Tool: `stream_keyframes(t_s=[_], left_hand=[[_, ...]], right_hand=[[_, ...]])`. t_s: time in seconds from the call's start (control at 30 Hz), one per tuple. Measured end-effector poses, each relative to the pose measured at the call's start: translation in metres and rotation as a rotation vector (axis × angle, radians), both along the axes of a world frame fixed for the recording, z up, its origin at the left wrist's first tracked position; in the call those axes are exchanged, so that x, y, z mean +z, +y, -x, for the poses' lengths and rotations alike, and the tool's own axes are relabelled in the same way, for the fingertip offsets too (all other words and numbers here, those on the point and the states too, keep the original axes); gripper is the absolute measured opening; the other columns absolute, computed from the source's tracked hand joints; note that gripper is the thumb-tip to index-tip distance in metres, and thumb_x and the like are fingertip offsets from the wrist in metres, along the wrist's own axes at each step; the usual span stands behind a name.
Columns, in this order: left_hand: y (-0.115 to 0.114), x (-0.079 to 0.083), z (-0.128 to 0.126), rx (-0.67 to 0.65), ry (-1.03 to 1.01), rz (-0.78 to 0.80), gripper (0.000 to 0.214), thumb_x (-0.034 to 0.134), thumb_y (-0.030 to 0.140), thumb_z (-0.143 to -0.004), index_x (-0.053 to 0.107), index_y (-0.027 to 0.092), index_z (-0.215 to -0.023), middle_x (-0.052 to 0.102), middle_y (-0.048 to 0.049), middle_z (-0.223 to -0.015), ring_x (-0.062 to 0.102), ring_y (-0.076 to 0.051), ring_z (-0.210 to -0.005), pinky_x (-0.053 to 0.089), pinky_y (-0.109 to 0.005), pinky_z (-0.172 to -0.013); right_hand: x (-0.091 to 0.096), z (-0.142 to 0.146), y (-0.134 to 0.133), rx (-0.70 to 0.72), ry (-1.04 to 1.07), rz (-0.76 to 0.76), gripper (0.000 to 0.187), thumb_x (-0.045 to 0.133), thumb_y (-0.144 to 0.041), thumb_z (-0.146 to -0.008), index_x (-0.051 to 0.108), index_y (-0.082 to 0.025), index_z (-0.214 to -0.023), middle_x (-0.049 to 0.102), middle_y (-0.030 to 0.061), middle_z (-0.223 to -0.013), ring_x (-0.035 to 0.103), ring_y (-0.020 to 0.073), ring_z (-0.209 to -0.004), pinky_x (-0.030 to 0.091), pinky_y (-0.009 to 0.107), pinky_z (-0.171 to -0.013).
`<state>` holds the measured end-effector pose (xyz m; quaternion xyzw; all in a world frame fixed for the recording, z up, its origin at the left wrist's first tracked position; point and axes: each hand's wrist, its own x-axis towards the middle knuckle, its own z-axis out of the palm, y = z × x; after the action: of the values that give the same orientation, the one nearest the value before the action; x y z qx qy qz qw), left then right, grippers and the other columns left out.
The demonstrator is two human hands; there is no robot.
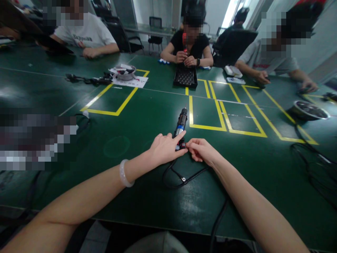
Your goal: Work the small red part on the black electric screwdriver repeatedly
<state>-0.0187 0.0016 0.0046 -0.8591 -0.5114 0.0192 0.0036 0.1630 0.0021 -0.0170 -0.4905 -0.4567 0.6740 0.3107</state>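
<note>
On the green table lies a slim cylindrical device (181, 121), dark at its far end with a blue and silver band in the middle. My left hand (167, 147) rests over its near part, index finger stretched along it and thumb pointing to the right. Close by on the right, my right hand (201, 149) pinches at a small red and dark piece (183, 144) at the device's near end. Whether that piece is part of the device I cannot tell. A black cable (172, 168) with a ring terminal (183, 179) loops on the table below both hands.
Yellow tape rectangles (207, 127) mark the green table (147, 196). Across it, a person holds a red tool above a black tray (185, 78). A metal bowl (126, 73) stands on papers at the far left, another bowl (310, 110) at right. Cables (305, 154) lie at right.
</note>
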Motion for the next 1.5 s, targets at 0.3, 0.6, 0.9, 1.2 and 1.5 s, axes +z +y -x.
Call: stream_keyframes(t_s=[0.3, 0.6, 0.9, 1.2, 1.5], left_hand=[[0.000, 0.001, 0.000, 0.007, -0.003, 0.017, 0.076, 0.032, 0.069, -0.091, 0.024, 0.031, -0.156, 0.065, -0.0153, -0.108, 0.065, -0.031, -0.093, 0.042, -0.040, -0.082], [0.000, 0.002, -0.002, 0.025, -0.020, 0.015, 0.073, 0.032, 0.067, -0.092, 0.026, 0.031, -0.156, 0.066, -0.0147, -0.108, 0.066, -0.030, -0.094, 0.041, -0.040, -0.085], [0.001, 0.000, -0.003, 0.048, -0.048, 0.011, 0.066, 0.034, 0.063, -0.093, 0.034, 0.035, -0.152, 0.066, -0.0129, -0.106, 0.066, -0.029, -0.093, 0.041, -0.041, -0.084], [0.011, 0.005, 0.024, 0.060, 0.042, -0.012, 0.065, 0.036, 0.064, -0.091, 0.033, 0.041, -0.151, 0.065, -0.0106, -0.105, 0.065, -0.030, -0.090, 0.042, -0.038, -0.079], [0.054, 0.015, 0.105, 0.262, 0.178, 0.048, 0.071, 0.027, 0.068, -0.090, 0.025, 0.038, -0.154, 0.063, -0.0124, -0.111, 0.064, -0.031, -0.094, 0.043, -0.037, -0.080]], right_hand=[[-0.004, 0.003, 0.001, -0.001, -0.074, 0.000, 0.028, 0.066, -0.037, -0.076, 0.047, -0.019, -0.065, 0.048, -0.0080, -0.042, 0.045, 0.0064, -0.028, 0.023, 0.015, -0.025], [-0.002, 0.006, 0.001, 0.047, -0.116, -0.030, 0.033, 0.066, -0.041, -0.078, 0.047, -0.019, -0.063, 0.048, -0.0067, -0.041, 0.043, 0.0056, -0.027, 0.021, 0.015, -0.025], [-0.001, 0.006, 0.000, 0.086, -0.246, -0.090, 0.032, 0.054, -0.039, -0.086, 0.048, -0.019, -0.062, 0.050, -0.0052, -0.042, 0.044, 0.0068, -0.027, 0.022, 0.017, -0.025], [-0.004, -0.015, 0.012, -0.062, -0.353, -0.290, 0.028, 0.050, -0.037, -0.087, 0.056, -0.017, -0.069, 0.048, -0.0059, -0.045, 0.040, 0.0063, -0.029, 0.027, 0.019, -0.032], [-0.009, -0.018, 0.012, -0.051, -0.438, -0.369, 0.026, 0.050, -0.039, -0.087, 0.058, -0.017, -0.074, 0.049, -0.0056, -0.049, 0.043, 0.0073, -0.033, 0.031, 0.020, -0.036]])
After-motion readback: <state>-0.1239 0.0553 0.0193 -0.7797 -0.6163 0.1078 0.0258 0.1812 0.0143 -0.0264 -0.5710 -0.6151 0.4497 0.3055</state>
